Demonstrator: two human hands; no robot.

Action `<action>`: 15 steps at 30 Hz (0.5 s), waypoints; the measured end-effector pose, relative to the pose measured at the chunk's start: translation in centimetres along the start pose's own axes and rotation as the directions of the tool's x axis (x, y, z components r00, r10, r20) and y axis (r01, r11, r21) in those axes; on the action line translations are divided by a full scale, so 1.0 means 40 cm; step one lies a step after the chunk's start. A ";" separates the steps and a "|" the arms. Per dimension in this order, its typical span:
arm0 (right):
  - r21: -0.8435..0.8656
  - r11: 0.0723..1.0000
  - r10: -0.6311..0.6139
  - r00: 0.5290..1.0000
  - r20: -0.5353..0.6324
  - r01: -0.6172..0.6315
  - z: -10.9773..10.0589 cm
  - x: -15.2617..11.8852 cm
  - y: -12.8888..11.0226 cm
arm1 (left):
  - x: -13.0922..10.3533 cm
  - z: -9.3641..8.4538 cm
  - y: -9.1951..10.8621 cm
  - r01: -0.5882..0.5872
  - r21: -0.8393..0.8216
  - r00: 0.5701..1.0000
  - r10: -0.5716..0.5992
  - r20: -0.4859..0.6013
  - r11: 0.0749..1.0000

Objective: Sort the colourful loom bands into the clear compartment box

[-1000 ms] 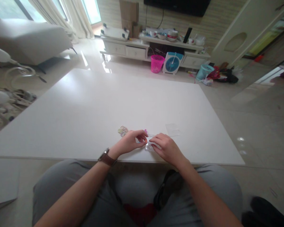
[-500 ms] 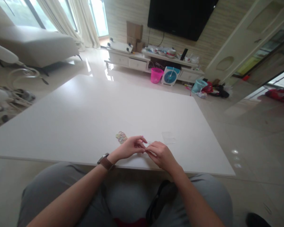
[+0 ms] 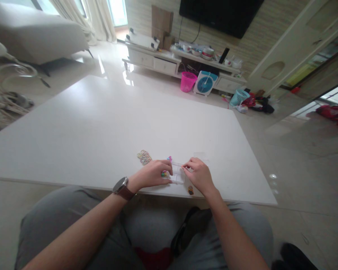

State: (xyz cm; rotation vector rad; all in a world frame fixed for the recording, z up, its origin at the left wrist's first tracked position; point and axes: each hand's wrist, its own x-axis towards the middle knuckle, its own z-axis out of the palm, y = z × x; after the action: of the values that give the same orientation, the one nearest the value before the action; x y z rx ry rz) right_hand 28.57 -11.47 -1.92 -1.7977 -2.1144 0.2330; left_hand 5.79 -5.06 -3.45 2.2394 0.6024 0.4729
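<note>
My left hand (image 3: 153, 174) grips a small clear plastic box (image 3: 179, 177) with dividers, fingers on its far side and thumb on its near side. Green and yellow bits (image 3: 163, 174) show under that palm. At the box's far right corner, my right hand (image 3: 199, 175) has thumb and forefinger pinched together; whatever is between them is too small to name. A small orange-and-dark piece (image 3: 190, 190) lies near the table's front edge, below the right hand. Pink and purple bits (image 3: 169, 159) sit just beyond the left fingers. Left of them is a pile of pastel loops (image 3: 144, 157).
A flat clear plastic piece (image 3: 201, 154) lies behind my right hand on the white table (image 3: 115, 120). The table's front edge runs close to my knees. Across the floor stand a pink basket (image 3: 188, 81), a box fan (image 3: 205, 83) and a low cabinet (image 3: 146, 60).
My hands, close together before, have moved apart. The divided box and the orange-and-dark piece now show between and below them. The camera view has tilted down a little.
</note>
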 end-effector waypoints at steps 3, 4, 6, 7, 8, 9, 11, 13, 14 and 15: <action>-0.057 0.998 0.029 0.998 0.062 -0.026 0.015 0.003 -0.006 | -0.001 0.013 -0.004 -0.018 0.079 0.998 0.014 0.054 0.997; -0.074 0.997 0.040 0.996 0.081 -0.034 0.018 0.004 -0.008 | -0.001 0.016 -0.005 -0.019 0.097 0.998 0.014 0.059 0.995; -0.103 0.993 0.066 0.992 0.112 -0.055 0.019 0.006 -0.012 | 0.000 0.020 -0.007 -0.021 0.118 0.998 0.014 0.060 0.993; -0.114 0.991 0.080 0.989 0.122 -0.066 0.017 0.006 -0.014 | 0.000 0.020 -0.007 -0.022 0.124 0.998 0.015 0.060 0.992; -0.123 0.989 0.093 0.988 0.127 -0.077 0.014 0.006 -0.015 | 0.000 0.019 -0.006 -0.023 0.128 0.998 0.015 0.061 0.991; -0.127 0.988 0.101 0.986 0.129 -0.085 0.009 0.006 -0.016 | 0.000 0.017 -0.005 -0.024 0.132 0.998 0.016 0.063 0.991; -0.120 0.989 0.106 0.986 0.126 -0.091 -0.004 0.004 -0.018 | 0.000 0.014 -0.001 -0.025 0.136 0.998 0.016 0.066 0.990; -0.100 0.991 0.096 0.987 0.126 -0.084 -0.016 0.000 -0.018 | 0.000 0.011 0.002 -0.026 0.139 0.997 0.017 0.069 0.990; -0.088 0.993 0.085 0.987 0.138 -0.074 -0.021 -0.003 -0.018 | 0.000 0.010 0.004 -0.026 0.143 0.997 0.016 0.071 0.989; -0.077 0.995 0.073 0.985 0.158 -0.062 -0.024 -0.005 -0.018 | 0.000 0.009 0.005 -0.026 0.147 0.997 0.015 0.072 0.989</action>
State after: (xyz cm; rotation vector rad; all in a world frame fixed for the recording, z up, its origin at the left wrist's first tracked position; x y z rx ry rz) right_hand 28.28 -11.90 -0.79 -1.9544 -2.1985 0.3340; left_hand 6.01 -5.40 -3.53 2.3938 0.5947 0.3676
